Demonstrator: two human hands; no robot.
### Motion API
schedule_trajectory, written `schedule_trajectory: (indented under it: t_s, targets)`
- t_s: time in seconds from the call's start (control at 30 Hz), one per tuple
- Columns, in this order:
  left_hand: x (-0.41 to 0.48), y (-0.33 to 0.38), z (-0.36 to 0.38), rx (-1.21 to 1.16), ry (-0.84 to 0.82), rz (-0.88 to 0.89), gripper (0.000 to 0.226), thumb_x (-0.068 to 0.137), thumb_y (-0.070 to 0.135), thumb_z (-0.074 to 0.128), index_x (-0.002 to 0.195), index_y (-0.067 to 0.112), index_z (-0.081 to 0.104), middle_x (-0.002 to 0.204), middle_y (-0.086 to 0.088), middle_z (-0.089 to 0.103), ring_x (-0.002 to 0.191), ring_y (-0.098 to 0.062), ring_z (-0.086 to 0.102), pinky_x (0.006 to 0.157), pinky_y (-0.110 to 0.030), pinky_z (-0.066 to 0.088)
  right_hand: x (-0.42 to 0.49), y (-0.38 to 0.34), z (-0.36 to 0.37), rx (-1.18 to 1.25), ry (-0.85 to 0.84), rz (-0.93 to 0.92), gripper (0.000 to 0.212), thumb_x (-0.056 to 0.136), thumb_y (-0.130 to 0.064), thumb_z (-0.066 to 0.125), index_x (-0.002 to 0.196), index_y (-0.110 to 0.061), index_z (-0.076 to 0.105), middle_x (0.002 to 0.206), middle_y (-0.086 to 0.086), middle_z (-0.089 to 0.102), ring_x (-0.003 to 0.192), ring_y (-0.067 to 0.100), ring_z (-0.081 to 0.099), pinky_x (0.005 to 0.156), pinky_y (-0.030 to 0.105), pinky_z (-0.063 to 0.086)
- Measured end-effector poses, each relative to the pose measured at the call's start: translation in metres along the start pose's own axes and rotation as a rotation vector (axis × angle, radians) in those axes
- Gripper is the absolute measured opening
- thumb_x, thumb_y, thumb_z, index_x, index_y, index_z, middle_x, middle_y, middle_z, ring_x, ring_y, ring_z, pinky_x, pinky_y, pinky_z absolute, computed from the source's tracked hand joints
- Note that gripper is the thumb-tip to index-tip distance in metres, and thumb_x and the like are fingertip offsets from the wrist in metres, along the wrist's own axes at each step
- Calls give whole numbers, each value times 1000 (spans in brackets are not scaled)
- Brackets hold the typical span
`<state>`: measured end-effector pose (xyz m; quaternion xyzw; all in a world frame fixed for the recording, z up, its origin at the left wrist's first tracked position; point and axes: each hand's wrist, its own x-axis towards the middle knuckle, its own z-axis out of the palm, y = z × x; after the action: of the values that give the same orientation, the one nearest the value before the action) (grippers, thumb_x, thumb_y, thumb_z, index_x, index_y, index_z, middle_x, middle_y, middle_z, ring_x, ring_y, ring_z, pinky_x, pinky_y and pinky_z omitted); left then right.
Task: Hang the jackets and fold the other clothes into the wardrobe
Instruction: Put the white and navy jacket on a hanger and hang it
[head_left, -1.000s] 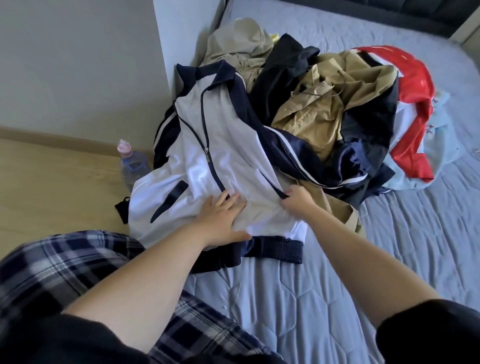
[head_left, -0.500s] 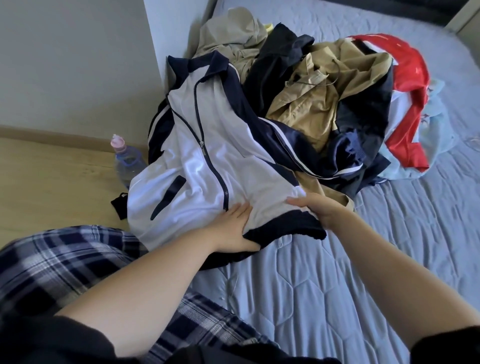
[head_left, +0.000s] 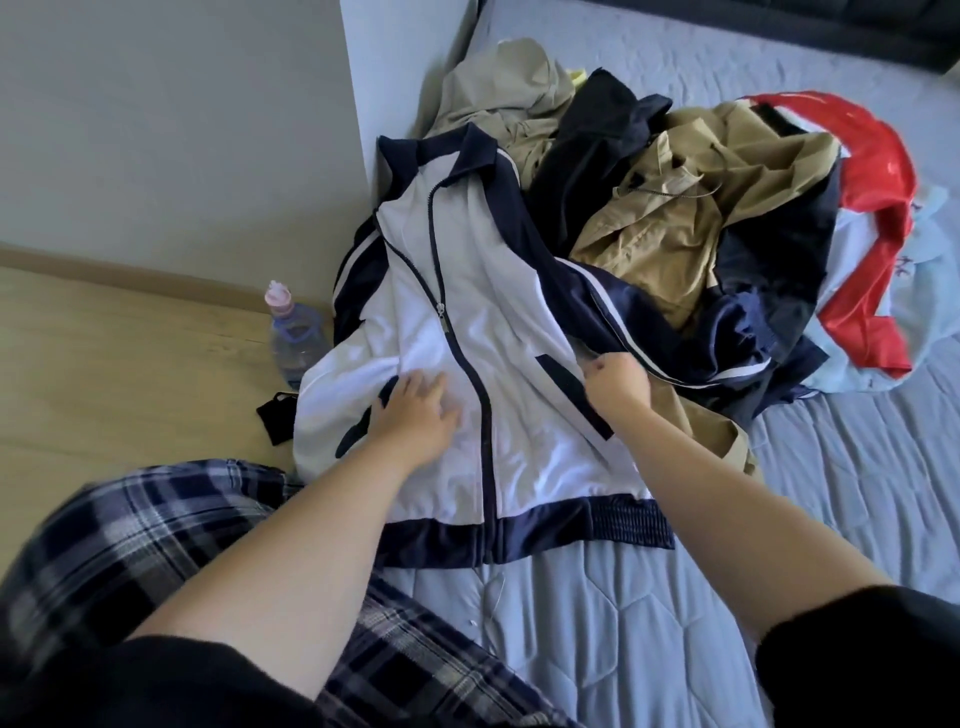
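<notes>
I press my open left hand (head_left: 415, 415) flat on the white, navy-trimmed zip-up track jacket (head_left: 519, 322), spread front-up beside the clothes pile (head_left: 675, 218), steadying it while my right hand (head_left: 615, 376) pinches its side edge straight.

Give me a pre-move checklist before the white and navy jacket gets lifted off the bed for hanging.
1. White and navy jacket spread front up on the bed: ok.
2. Zipper closed from hem to chest: ok.
3. Left hand resting flat on the front panel: ok.
4. Right hand gripping the jacket's right edge: ok.
5. Right sleeve free of the tan jacket and the pile: not ok, it runs under them.
6. Hanger within reach: cannot tell, none in view.
</notes>
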<state>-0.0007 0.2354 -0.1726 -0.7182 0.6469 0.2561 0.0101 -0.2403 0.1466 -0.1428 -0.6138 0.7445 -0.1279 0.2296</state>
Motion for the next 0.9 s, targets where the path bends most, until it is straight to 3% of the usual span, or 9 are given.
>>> schedule_trajectory:
  t_s: [0.1,0.2,0.27,0.4,0.47,0.6,0.7,0.77,0.9]
  targets:
    - [8,-20,-11,-69,-136,-40,54,102,45,26,151,23,23,161,2,5,147,-14,4,118,-39,13,8,20,-9,28,202,99,22,95,-17,47,92,-4,64,89,15,64,89,35,59,69,30,35]
    - [10,-25,-24,-136,237,-141,38,101,32,34,135,20,46,154,-3,24,136,-22,28,105,-37,31,9,6,2,101,93,-22,34,97,-31,46,70,-12,53,68,3,58,72,27,53,57,30,32]
    - [11,-26,-27,-196,382,-222,42,100,26,39,141,20,38,155,-5,20,133,-27,29,99,-41,35,10,-18,11,218,54,-72,28,93,-39,50,77,-17,52,70,-5,55,72,19,51,61,30,35]
    - [18,-39,-30,-248,268,-322,61,100,26,38,153,21,7,157,-9,17,135,-32,32,102,-43,33,18,-60,32,274,-21,-112,30,89,-36,59,109,-14,54,99,1,55,91,18,51,80,32,41]
    - [26,-51,-33,-323,238,-379,65,100,26,37,154,16,1,153,-12,29,130,-33,41,98,-41,37,23,-72,38,178,-66,-128,18,89,-29,59,95,-11,58,85,0,57,84,21,54,71,30,39]
    - [35,-67,-43,-305,87,-448,46,98,24,48,139,6,41,131,-17,54,115,-35,53,85,-36,43,35,-86,34,72,-115,-185,26,85,-20,53,61,-14,46,59,0,48,67,25,50,53,28,32]
    - [40,-74,-44,-355,159,-495,26,95,21,55,110,1,61,111,-17,63,101,-35,59,72,-36,43,39,-91,26,-111,-196,-177,30,84,-44,61,89,-17,48,80,-2,55,77,23,56,63,30,40]
    - [41,-79,-44,-489,267,-549,21,94,17,54,103,0,62,107,-18,63,98,-37,59,70,-36,44,44,-88,22,-282,-186,-162,26,87,-38,57,96,-14,53,88,2,59,88,29,60,67,32,43]
    - [38,-109,-46,-990,454,-961,35,96,10,45,129,-1,51,129,-20,55,117,-36,54,86,-36,45,50,-66,6,-167,106,36,27,91,-14,49,111,-2,60,107,19,63,103,39,58,79,39,46]
